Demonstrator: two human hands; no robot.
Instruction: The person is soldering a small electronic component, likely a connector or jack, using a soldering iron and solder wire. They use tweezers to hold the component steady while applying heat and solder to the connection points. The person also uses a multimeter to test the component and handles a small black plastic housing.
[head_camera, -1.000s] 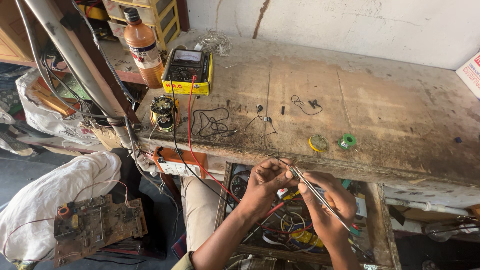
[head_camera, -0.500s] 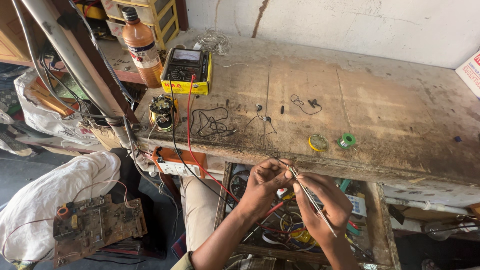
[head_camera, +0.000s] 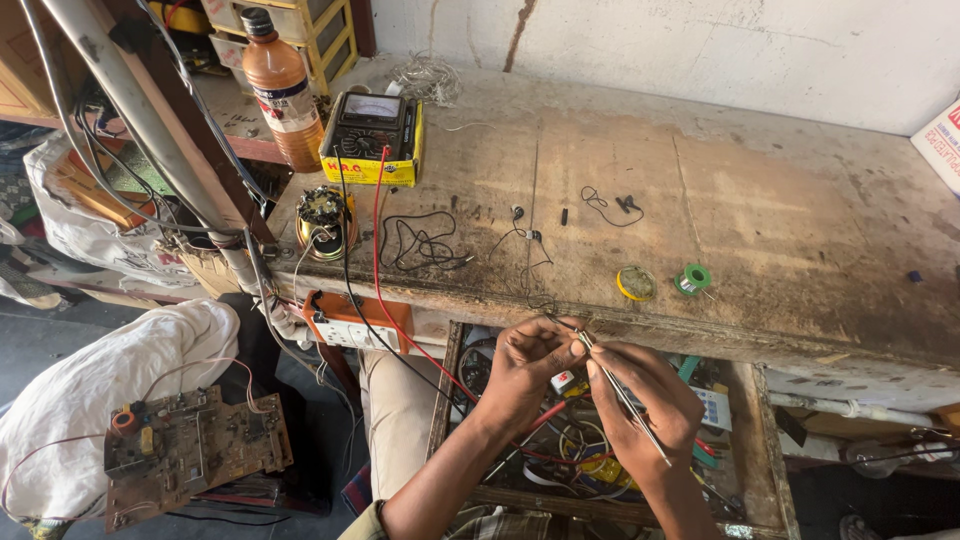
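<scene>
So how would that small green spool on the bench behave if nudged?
The green spool looks small and probably light, so it would likely slide easily. It seems to lie flat on the workbench, so rolling seems unlikely unless tipped on edge.

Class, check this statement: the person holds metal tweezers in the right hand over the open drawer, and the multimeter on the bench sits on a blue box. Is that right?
Not quite. The head view shows the multimeter on a yellow box, not blue. The rest stands: the right hand holds metal tweezers over the open drawer.

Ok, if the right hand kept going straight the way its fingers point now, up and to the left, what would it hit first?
The left hand: the right hand already has its fingertips almost against the left's, around the tip of the tweezers. Beyond that lies the workbench edge, though depth is unclear.
</scene>
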